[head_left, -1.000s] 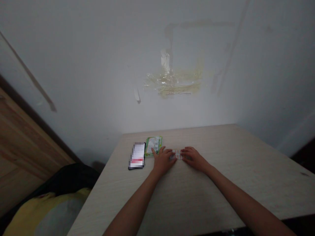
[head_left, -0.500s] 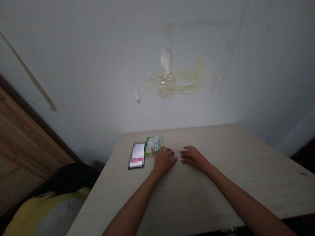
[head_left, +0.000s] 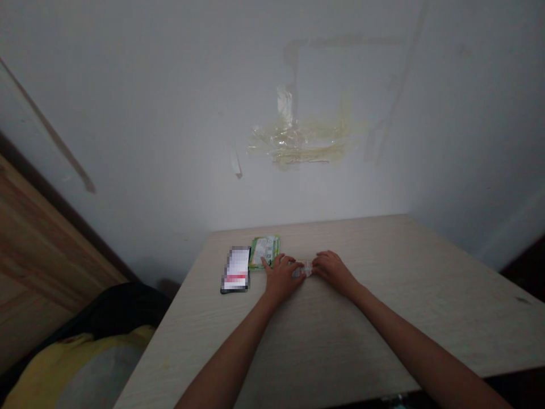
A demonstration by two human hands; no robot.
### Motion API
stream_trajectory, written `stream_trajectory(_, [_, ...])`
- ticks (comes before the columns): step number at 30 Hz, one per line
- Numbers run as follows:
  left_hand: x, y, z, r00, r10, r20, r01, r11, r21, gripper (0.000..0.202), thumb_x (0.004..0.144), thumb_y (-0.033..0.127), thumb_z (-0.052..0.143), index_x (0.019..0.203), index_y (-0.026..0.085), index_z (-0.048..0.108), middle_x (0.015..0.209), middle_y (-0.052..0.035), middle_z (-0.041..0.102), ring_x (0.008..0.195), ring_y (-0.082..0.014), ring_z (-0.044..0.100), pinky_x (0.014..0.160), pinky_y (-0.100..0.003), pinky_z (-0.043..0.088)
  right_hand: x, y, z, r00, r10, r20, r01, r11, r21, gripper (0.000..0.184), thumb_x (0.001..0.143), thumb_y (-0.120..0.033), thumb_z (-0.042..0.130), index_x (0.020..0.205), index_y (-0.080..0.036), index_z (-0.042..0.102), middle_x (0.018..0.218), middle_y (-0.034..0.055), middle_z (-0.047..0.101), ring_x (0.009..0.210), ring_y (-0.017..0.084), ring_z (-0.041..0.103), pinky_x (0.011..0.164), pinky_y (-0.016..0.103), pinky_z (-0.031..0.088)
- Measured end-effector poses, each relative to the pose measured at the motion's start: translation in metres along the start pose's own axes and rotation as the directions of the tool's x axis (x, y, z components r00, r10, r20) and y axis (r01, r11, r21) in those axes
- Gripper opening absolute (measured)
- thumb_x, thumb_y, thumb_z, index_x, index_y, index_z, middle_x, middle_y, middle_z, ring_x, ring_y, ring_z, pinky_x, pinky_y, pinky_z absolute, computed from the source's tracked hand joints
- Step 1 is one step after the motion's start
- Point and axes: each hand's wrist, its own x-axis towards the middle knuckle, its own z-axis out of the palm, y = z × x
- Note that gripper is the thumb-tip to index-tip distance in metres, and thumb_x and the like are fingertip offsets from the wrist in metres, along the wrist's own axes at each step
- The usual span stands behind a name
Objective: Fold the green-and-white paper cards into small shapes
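A small printed paper slip (head_left: 302,269) with reddish and dark markings lies on the table between my hands. My left hand (head_left: 284,279) rests over its left end, fingers apart, with the thumb touching or close to a green and white packet (head_left: 264,251). At the slip's right edge, my right hand (head_left: 336,270) has its fingers drawn together and pinched on the paper. The fingertips of both hands partly cover the slip. Left of the packet lies a phone (head_left: 237,270) whose screen is blurred out.
The pale wooden table (head_left: 383,244) meets a wall (head_left: 170,142) with peeling clear tape (head_left: 293,139) on it. To the left are a wooden panel (head_left: 42,238) and a yellow and grey cloth item (head_left: 85,369) below table height.
My right hand has moved slightly left, and its fingers have closed together at the slip's right edge. My left hand has hardly moved.
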Motion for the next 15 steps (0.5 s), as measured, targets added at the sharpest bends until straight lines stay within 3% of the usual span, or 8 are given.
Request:
stream_trajectory(7, [0.0,0.001,-0.002,1.0,-0.022,0.017,0.023,1.0,-0.015,0.028,0.082,0.049,0.062,0.109,0.043,0.065,0.12,0.0013,0.061,0.129,-0.029,0.036,0.102,-0.075,-0.014,-0.005,0.014,-0.007,0.998,-0.03,0.06,0.025,0.997,0.074,0.011,0.085,-0.029,0.066,0.094,-0.031,0.071,0.109,0.0013,0.071,0.12,0.027,0.053,0.108,0.059,0.024])
stream_trajectory(12, [-0.001,0.001,-0.003,1.0,-0.022,0.017,0.022,1.0,0.004,0.027,0.082,0.049,0.061,0.109,0.044,0.066,0.12,0.0016,0.061,0.13,-0.0299,0.035,0.103,-0.075,-0.013,0.0,0.012,-0.004,1.0,0.003,0.018,-0.005,0.988,0.157,0.01,0.085,-0.03,0.065,0.091,-0.028,0.073,0.1,0.0031,0.073,0.115,0.025,0.056,0.101,0.047,0.038])
stream_trajectory(15, [-0.001,0.001,-0.003,1.0,-0.009,0.009,0.009,1.0,0.006,0.027,0.083,0.05,0.06,0.109,0.045,0.065,0.119,0.002,0.061,0.13,-0.0304,0.035,0.102,-0.076,-0.012,0.006,0.009,-0.001,0.998,0.054,0.014,-0.056,0.977,0.206,0.01,0.085,-0.031,0.065,0.085,-0.026,0.073,0.094,0.0033,0.073,0.111,0.024,0.057,0.098,0.041,0.041])
